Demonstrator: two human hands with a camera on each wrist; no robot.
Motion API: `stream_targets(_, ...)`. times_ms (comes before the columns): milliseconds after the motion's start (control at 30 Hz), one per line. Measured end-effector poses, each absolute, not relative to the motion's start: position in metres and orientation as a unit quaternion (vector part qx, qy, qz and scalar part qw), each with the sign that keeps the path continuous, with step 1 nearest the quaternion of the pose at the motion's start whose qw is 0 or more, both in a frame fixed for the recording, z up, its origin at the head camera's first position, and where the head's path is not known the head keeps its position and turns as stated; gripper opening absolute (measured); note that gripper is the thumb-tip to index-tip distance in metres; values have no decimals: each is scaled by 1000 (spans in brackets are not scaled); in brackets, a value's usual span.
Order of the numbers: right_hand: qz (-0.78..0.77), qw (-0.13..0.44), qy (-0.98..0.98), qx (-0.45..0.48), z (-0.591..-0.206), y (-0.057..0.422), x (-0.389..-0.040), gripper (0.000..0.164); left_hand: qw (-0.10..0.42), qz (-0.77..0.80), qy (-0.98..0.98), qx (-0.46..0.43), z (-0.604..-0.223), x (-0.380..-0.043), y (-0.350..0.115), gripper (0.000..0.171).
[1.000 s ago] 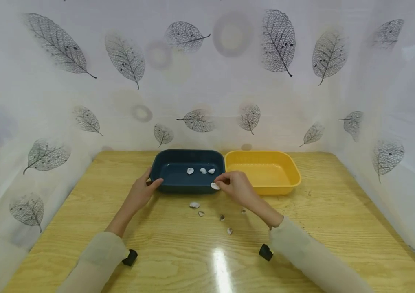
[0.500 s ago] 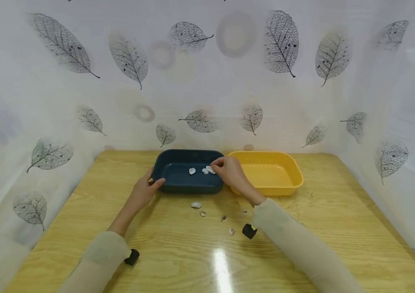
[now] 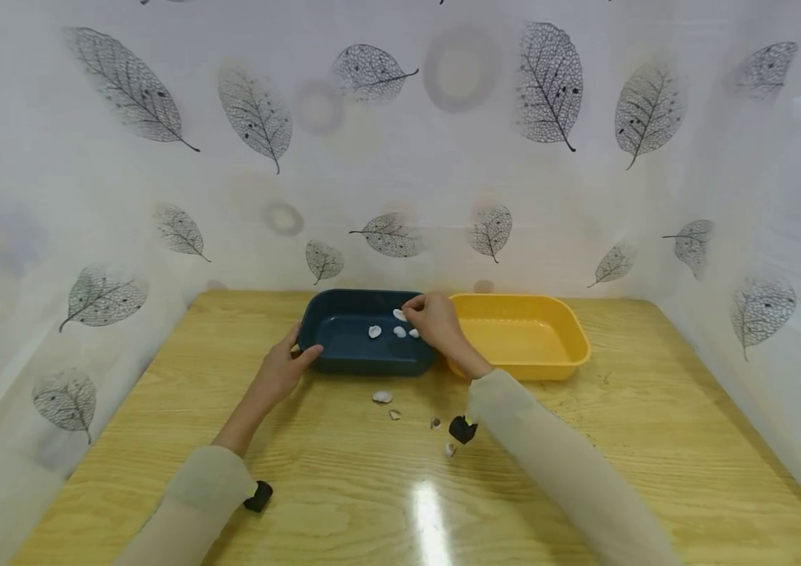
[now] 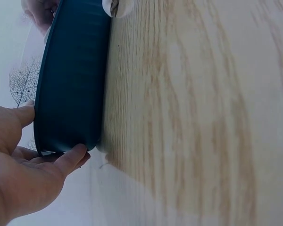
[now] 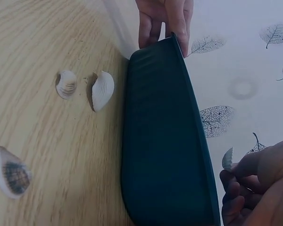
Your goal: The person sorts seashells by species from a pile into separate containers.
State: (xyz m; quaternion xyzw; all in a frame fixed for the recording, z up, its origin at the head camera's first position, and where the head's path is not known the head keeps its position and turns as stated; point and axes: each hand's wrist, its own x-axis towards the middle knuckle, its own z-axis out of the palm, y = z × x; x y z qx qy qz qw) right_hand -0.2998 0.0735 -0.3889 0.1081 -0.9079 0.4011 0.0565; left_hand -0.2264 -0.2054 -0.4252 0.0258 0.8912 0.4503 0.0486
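In the head view my right hand [image 3: 439, 324] pinches a white seashell [image 3: 400, 314] between thumb and fingertips, above the back right of a dark blue plastic tray [image 3: 372, 366]. The right wrist view shows that ribbed shell [image 5: 228, 159] above the tray's rim. Inside the tray lie three white shells [image 3: 375, 332], the rightmost partly behind my hand. My left hand [image 3: 280, 369] holds the tray's left end; in the left wrist view its thumb [image 4: 26, 114] is at the rim and the other fingers [image 4: 70, 160] reach round the end wall.
A yellow tray [image 3: 520, 370] stands against the blue one on the right. Several loose shells [image 3: 382, 397] lie on the wooden table [image 3: 329, 487] in front. Leaf-printed cloth [image 3: 400, 157] closes off the back and sides. Each wrist carries a black camera [image 3: 463, 429].
My right hand has carried the pinched shell from the blue tray's front right rim back over its inside, away from me. The left hand keeps its hold on the tray.
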Motion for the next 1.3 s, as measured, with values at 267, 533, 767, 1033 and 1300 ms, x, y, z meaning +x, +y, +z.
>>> stream_targets(267, 420, 54, -899, 114, -396, 72, -307, 21, 46, 445, 893, 40, -425, -227, -202, 87)
stream_targets(533, 430, 55, -891, 138, -399, 77, -301, 21, 52, 451, 890, 37, -424, -226, -201, 82)
stream_targets(767, 449, 57, -873, 184, -392, 87, -276, 21, 50, 451, 890, 40, -423, -225, -200, 83)
stream_targets(1033, 455, 46, -857, 238, -394, 93, -244, 17, 48, 447, 892, 39, -427, -227, -204, 81)
stream_targets(1300, 460, -4, -847, 268, -403, 98, -223, 19, 49, 444, 894, 35, -427, -227, -205, 80)
